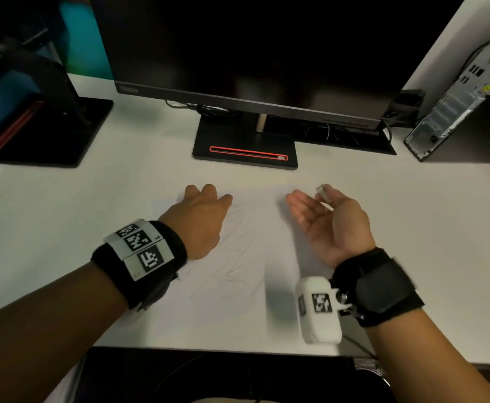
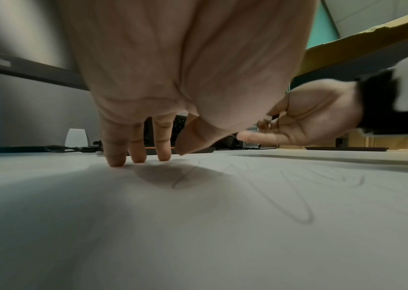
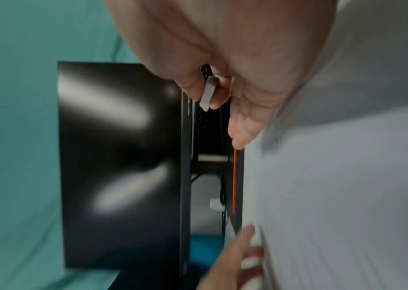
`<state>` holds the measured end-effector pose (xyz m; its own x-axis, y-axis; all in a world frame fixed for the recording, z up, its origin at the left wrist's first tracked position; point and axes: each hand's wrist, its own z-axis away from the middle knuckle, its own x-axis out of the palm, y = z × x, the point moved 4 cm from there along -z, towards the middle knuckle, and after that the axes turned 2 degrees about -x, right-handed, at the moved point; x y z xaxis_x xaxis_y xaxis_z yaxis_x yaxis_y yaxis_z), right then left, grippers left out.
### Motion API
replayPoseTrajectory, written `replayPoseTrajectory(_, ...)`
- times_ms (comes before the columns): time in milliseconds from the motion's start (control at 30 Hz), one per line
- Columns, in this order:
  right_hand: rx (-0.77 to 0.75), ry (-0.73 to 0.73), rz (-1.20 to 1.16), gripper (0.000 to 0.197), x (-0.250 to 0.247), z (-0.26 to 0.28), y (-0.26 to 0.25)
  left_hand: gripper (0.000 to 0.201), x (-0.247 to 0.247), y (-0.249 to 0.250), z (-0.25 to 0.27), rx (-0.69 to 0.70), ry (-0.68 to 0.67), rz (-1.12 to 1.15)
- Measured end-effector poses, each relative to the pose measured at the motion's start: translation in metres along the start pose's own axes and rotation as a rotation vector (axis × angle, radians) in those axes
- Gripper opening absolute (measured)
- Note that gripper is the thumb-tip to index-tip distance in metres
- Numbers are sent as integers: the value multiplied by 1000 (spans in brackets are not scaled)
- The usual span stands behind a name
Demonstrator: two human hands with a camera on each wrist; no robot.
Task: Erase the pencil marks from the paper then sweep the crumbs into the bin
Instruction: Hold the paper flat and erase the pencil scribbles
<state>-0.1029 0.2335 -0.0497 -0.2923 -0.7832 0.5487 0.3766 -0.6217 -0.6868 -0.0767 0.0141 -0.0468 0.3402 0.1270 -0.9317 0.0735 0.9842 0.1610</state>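
Left hand (image 1: pixel 201 219) is pinning the paper (image 1: pixel 238 309), fingertips (image 2: pixel 116 160) down and slightly apart. Right hand (image 1: pixel 329 225) is pinching the eraser (image 1: pixel 323 196) between thumb and forefinger, other fingers loose. I'd be rubbing short strokes away from the pinning fingertips, over the pencil marks (image 1: pixel 238 257) between the hands.

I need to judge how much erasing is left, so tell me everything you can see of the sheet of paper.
The paper is a white sheet lying flat on the white desk, in front of the monitor stand. Faint grey pencil scribbles, looping zigzags, run down its middle and look unerased. The left hand presses its fingertips on the sheet's far left part. The right hand, pinching a small white eraser, is over its right side; contact is unclear.
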Motion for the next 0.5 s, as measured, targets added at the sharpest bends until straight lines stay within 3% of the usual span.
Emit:
replayPoseTrajectory(100, 271, -184, 145, 22, 25, 19, 44, 70, 1, -1, 0, -4, 15, 11)
replayPoseTrajectory(167, 477, -284, 295, 35, 36, 24, 70, 79, 1, -1, 1, -10, 27, 24)
replayPoseTrajectory(200, 501, -285, 320, 40, 38, 19, 72, 81, 0, 0, 2, -9, 32, 24)
replayPoseTrajectory(267, 385, -195, 217, 36, 35, -4, 57, 81, -1, 0, 3, -8, 36, 19)
replayPoseTrajectory(400, -21, 149, -62, 19, 1, -38, -2, 81, -3, 1, 4, -13, 26, 11)
replayPoseTrajectory(500, -114, 170, -86, 16, -9, -26, -12, 80, -3, 1, 3, -19, 25, 15)
